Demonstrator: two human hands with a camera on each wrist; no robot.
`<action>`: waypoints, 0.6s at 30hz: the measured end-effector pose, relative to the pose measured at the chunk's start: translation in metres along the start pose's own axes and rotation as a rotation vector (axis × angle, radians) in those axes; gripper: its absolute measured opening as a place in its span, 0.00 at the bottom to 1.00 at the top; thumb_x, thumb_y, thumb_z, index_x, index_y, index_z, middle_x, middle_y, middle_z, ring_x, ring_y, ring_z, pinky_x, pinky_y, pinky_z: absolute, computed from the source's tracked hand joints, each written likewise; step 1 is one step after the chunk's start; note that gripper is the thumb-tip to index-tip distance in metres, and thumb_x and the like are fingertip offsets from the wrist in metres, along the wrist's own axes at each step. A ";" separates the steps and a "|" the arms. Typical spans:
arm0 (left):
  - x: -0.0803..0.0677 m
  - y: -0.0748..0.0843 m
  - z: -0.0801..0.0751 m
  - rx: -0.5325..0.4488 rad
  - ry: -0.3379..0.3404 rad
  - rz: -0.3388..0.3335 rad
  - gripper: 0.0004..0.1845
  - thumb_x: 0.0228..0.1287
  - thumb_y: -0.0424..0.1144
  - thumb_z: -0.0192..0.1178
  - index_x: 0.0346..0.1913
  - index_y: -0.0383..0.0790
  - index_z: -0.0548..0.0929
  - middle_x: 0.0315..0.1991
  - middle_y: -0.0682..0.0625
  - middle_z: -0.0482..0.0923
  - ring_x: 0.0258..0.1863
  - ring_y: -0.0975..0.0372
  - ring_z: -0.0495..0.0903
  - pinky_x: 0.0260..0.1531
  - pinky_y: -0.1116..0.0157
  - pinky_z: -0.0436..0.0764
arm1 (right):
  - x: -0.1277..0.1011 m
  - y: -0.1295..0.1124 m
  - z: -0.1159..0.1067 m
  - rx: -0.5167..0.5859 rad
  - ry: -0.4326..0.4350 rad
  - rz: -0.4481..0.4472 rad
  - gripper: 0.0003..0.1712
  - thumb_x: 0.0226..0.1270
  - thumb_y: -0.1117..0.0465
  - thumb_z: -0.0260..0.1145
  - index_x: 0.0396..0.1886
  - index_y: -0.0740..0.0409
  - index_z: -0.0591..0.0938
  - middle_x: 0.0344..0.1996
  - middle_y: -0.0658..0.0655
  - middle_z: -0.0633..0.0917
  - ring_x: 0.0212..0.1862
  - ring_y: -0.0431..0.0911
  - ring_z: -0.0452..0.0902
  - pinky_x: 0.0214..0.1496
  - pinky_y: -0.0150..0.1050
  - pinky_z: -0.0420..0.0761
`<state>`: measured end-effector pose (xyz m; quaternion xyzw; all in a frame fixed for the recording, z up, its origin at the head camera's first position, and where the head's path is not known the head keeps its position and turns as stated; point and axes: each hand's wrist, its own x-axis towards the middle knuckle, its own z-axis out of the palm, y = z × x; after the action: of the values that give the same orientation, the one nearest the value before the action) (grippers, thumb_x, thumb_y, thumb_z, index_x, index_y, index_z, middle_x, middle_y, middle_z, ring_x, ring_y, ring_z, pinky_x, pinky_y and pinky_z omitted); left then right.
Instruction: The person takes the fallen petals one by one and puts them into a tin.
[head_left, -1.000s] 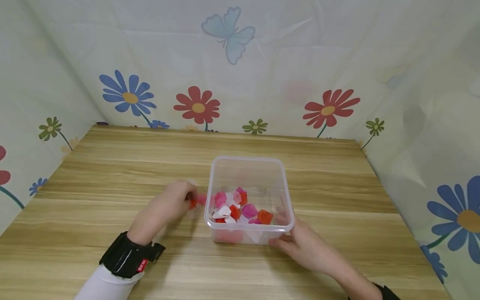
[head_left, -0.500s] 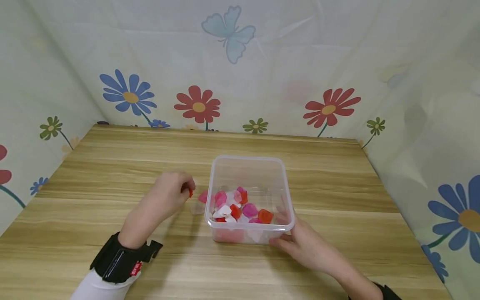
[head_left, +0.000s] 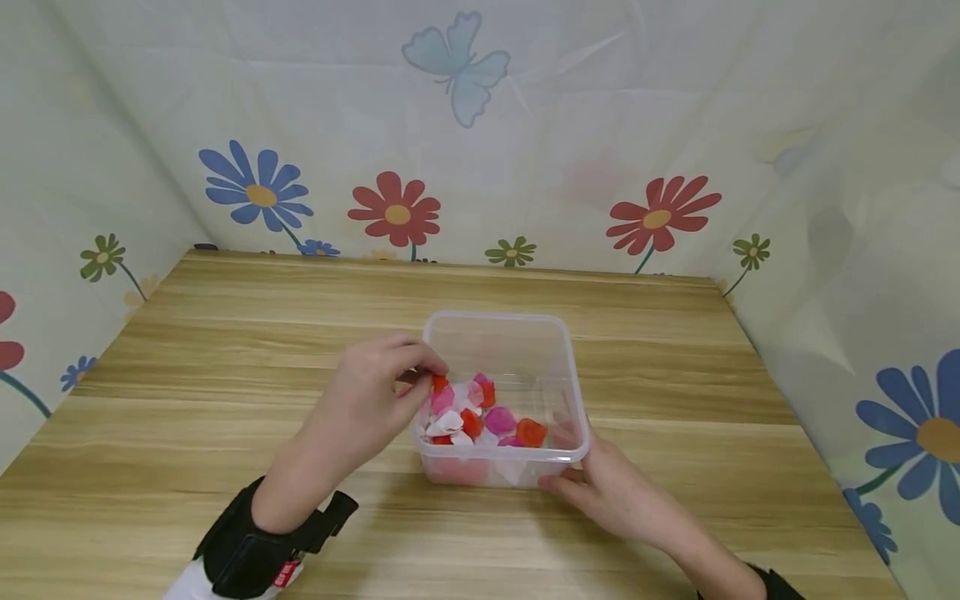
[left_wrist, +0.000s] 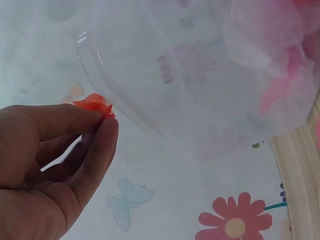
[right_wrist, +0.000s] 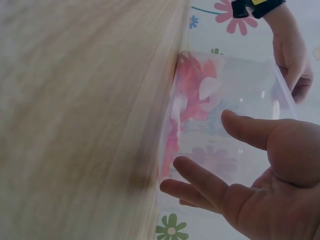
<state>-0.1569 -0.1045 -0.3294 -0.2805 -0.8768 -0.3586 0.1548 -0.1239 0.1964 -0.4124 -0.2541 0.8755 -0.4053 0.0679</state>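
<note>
My left hand pinches one red petal between thumb and fingertips, held just above the left rim of the clear plastic box. In the left wrist view the petal sits crumpled at the very tips of the fingers, close against the box wall. My right hand rests with straight, relaxed fingers against the box's near right corner, bracing it on the wooden table; it grips nothing, and the right wrist view shows the fingers spread flat on the wall. Inside the box lies a pile of petals, red, pink and white, gathered toward the near side. To do this step well, in my judgement: carry the petal fully inside the rim before the pinch is loosened, since so light a piece could drift or cling to a fingertip. Open thumb and finger fully, low over the pile. Keep the right hand pressed against the wall so the light box does not slide if the left hand brushes it.
</note>
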 end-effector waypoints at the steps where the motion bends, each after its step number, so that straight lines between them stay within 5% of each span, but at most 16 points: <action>1: 0.001 0.003 0.001 -0.003 -0.014 0.008 0.10 0.54 0.25 0.76 0.39 0.37 0.90 0.38 0.51 0.86 0.37 0.62 0.84 0.41 0.65 0.86 | 0.000 0.000 0.000 0.001 0.000 -0.003 0.23 0.68 0.65 0.72 0.61 0.64 0.79 0.63 0.65 0.79 0.62 0.57 0.77 0.61 0.56 0.77; 10: 0.005 0.006 0.011 0.017 -0.133 0.041 0.09 0.56 0.24 0.74 0.38 0.37 0.90 0.37 0.51 0.84 0.32 0.63 0.81 0.37 0.69 0.85 | 0.001 0.002 0.002 -0.023 0.007 -0.025 0.24 0.67 0.67 0.73 0.61 0.66 0.79 0.64 0.66 0.78 0.62 0.58 0.77 0.62 0.58 0.76; 18: 0.008 0.002 0.011 0.004 -0.130 0.050 0.10 0.55 0.22 0.74 0.40 0.34 0.90 0.38 0.47 0.84 0.34 0.61 0.84 0.38 0.68 0.86 | 0.000 0.003 0.001 -0.027 0.014 -0.017 0.25 0.66 0.66 0.73 0.61 0.67 0.79 0.65 0.69 0.76 0.64 0.61 0.76 0.61 0.57 0.77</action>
<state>-0.1624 -0.0925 -0.3324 -0.3248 -0.8784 -0.3340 0.1069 -0.1247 0.1969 -0.4153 -0.2594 0.8793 -0.3956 0.0550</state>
